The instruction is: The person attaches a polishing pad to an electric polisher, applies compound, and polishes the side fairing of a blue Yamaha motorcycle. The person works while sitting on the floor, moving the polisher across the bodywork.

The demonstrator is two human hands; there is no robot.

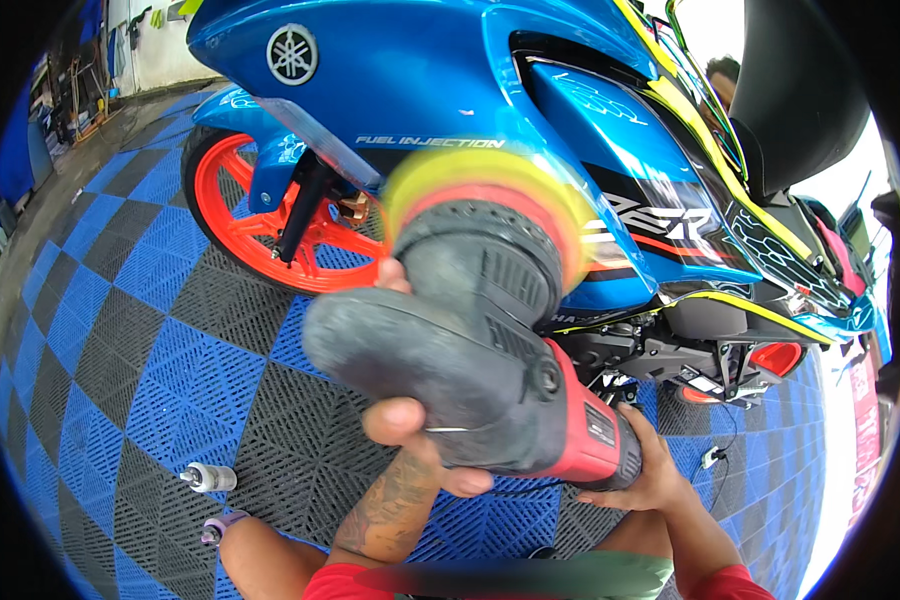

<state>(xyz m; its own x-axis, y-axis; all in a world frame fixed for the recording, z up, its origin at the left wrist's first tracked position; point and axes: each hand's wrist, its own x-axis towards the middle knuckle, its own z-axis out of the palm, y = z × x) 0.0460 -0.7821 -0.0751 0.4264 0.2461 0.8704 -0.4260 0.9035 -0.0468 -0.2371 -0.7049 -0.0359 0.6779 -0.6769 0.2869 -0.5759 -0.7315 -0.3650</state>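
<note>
A red and black power polisher [487, 375] is held up in front of the blue fairing [420, 82] of a Yamaha motor scooter. Its yellow foam pad [487, 169] is blurred and sits over the lower part of that panel; whether pad and panel touch is hard to tell. My left hand [420, 442], below a tattooed forearm, grips the black front handle, which hides most of the fingers. Around the rear end of the tool's body wraps my right hand [641, 469]. A dark power cord [529, 489] runs behind the polisher.
The scooter's orange front wheel [300, 259] stands left of the tool. Two small bottles, one white [214, 478] and one purple-capped [221, 527], are by my knee. Blue and black grid tiles [187, 375] cover the floor. A white plug connection [712, 456] lies to the right.
</note>
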